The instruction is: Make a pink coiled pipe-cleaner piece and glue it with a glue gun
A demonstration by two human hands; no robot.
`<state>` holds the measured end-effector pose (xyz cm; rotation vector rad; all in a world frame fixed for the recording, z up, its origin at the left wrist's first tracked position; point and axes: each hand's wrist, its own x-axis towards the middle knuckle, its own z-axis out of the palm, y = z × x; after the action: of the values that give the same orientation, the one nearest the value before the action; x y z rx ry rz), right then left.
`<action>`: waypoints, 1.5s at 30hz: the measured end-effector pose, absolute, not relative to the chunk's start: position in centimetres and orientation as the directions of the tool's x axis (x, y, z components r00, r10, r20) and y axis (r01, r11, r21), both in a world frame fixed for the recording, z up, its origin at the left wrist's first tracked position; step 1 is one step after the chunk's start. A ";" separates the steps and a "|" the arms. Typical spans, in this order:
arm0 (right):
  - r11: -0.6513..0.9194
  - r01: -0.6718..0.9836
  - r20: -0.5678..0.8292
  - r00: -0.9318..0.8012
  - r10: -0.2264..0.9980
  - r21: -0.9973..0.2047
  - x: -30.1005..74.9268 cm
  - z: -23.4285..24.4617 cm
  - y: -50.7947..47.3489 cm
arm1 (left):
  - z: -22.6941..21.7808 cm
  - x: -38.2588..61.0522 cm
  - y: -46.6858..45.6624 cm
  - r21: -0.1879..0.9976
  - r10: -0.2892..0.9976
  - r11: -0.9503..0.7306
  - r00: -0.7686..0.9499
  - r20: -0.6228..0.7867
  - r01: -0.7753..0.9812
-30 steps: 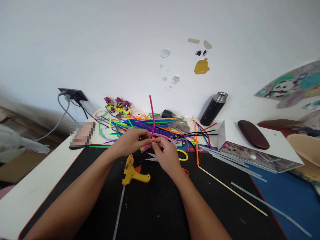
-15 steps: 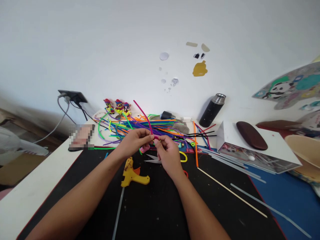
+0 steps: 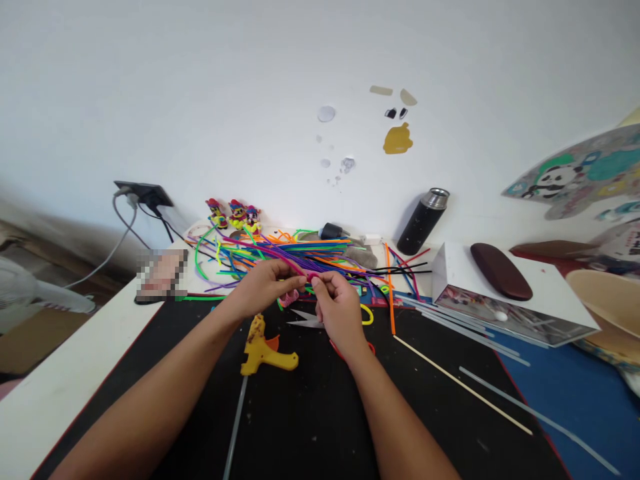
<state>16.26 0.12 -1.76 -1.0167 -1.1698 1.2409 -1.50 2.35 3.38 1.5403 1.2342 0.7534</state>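
A magenta pipe cleaner [image 3: 296, 267] is pinched between my two hands above the back of the black mat. My left hand [image 3: 265, 288] grips its straight length, which runs off to the upper left over the pile. The fingertips of my right hand [image 3: 341, 307] close on its curled end. A pink coiled piece [image 3: 289, 299] shows just under my left fingers, partly hidden. Scissors [image 3: 304, 320] with open blades lie beneath my right hand, which covers their middle. Closer to me lies a yellow hot glue gun [image 3: 265, 353] with a clear glue stick in its back.
Behind my hands spreads a pile of coloured pipe cleaners [image 3: 320, 251]. Three small figures [image 3: 234, 213] stand against the wall. To the right are a black flask [image 3: 424, 222], a white box [image 3: 545, 293] with a dark case [image 3: 501, 271], glue sticks and a wooden stick [image 3: 463, 385].
The pipe cleaner's free end has swung from nearly upright down to the left. My hands stay close together in about the same place.
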 end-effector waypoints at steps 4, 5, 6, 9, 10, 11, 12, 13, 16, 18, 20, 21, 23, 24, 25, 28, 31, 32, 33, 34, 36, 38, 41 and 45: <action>0.090 -0.115 0.096 -0.045 0.994 -0.989 16.2 -1.9 0.1 | 3.6 -1.6 2.3 0.928 0.958 -0.067 0.283 -0.043 0.368; 0.097 -0.100 0.102 -0.045 0.994 -0.990 16.2 -1.9 0.1 | 3.7 -1.7 2.3 0.921 0.958 -0.083 0.285 -0.031 0.382; 0.105 -0.084 0.109 -0.045 0.993 -0.991 16.3 -2.0 0.1 | 3.7 -1.7 2.3 0.911 0.958 -0.102 0.285 -0.018 0.400; 0.133 -0.033 0.135 -0.066 0.989 -0.991 16.4 -2.1 0.1 | 3.9 -1.9 2.4 0.884 0.956 -0.159 0.292 0.026 0.440; 0.142 -0.012 0.143 -0.078 0.987 -0.990 16.4 -2.2 0.0 | 4.0 -2.0 2.5 0.875 0.954 -0.176 0.298 0.039 0.451; 0.152 0.013 0.150 -0.093 0.984 -0.988 16.4 -2.2 0.0 | 4.1 -2.0 2.5 0.864 0.952 -0.192 0.304 0.048 0.465; 0.164 0.043 0.159 -0.105 0.982 -0.985 16.4 -2.1 0.0 | 4.2 -2.1 2.5 0.854 0.950 -0.204 0.308 0.054 0.479; 0.178 0.074 0.169 -0.115 0.979 -0.981 16.4 -2.1 0.0 | 4.3 -2.1 2.5 0.843 0.948 -0.213 0.314 0.056 0.495; 0.218 0.158 0.198 -0.133 0.971 -0.963 16.5 -2.1 0.0 | 4.6 -2.3 2.3 0.812 0.943 -0.225 0.330 0.042 0.539; 0.239 0.194 0.212 -0.150 0.966 -0.951 16.5 -2.0 0.0 | 4.8 -2.5 2.2 0.784 0.940 -0.235 0.340 0.032 0.574; 0.257 0.237 0.218 -0.178 0.959 -0.937 16.6 -1.9 0.0 | 4.9 -2.6 2.1 0.740 0.935 -0.256 0.354 0.026 0.622; 0.269 0.267 0.222 -0.194 0.956 -0.925 16.6 -1.9 0.0 | 5.0 -2.6 2.0 0.711 0.933 -0.271 0.360 0.027 0.649; 0.302 0.326 0.238 -0.221 0.946 -0.896 16.6 -1.8 -0.1 | 5.0 -2.6 2.0 0.646 0.927 -0.305 0.375 0.032 0.700; 0.319 0.345 0.250 -0.228 0.941 -0.883 16.6 -1.8 -0.2 | 5.0 -2.5 1.9 0.615 0.924 -0.320 0.382 0.034 0.721; 0.329 0.353 0.260 -0.231 0.938 -0.876 16.6 -1.8 -0.2 | 5.1 -2.5 1.9 0.591 0.921 -0.332 0.387 0.036 0.735; 0.312 0.316 0.249 -0.224 0.942 -0.896 16.4 -1.9 -0.3 | 5.1 -2.5 1.9 0.593 0.915 -0.344 0.401 0.039 0.728; 0.264 0.214 0.224 -0.193 0.955 -0.941 16.3 -2.2 -0.2 | 4.9 -2.5 2.1 0.695 0.928 -0.294 0.369 0.044 0.656; 0.248 0.173 0.218 -0.174 0.960 -0.953 16.3 -2.3 -0.1 | 4.8 -2.5 2.2 0.733 0.937 -0.265 0.347 0.042 0.627; 0.232 0.132 0.211 -0.154 0.965 -0.964 16.3 -2.4 -0.1 | 4.7 -2.4 2.3 0.768 0.945 -0.234 0.324 0.037 0.596; 0.214 0.096 0.200 -0.137 0.970 -0.972 16.3 -2.4 -0.1 | 4.5 -2.3 2.3 0.803 0.953 -0.205 0.300 0.034 0.560; 0.175 0.036 0.169 -0.126 0.978 -0.984 16.3 -2.3 -0.1 | 4.2 -1.9 2.4 0.874 0.966 -0.146 0.259 0.024 0.464; 0.144 -0.004 0.143 -0.129 0.981 -0.990 16.3 -2.1 -0.1 | 3.8 -1.4 2.4 0.932 0.971 -0.080 0.239 -0.007 0.352; 0.128 -0.042 0.132 -0.114 0.985 -0.991 16.3 -1.8 -0.2 | 3.4 -0.7 2.3 0.966 0.969 -0.017 0.242 -0.048 0.258; 0.112 -0.080 0.119 -0.087 0.989 -0.990 16.2 -1.7 -0.1 | 3.1 -0.3 2.2 0.969 0.975 -0.021 0.221 -0.036 0.247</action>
<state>16.25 -0.13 -1.70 -1.0240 -1.2725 1.2236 -0.31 2.19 3.12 1.4817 1.2174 0.9049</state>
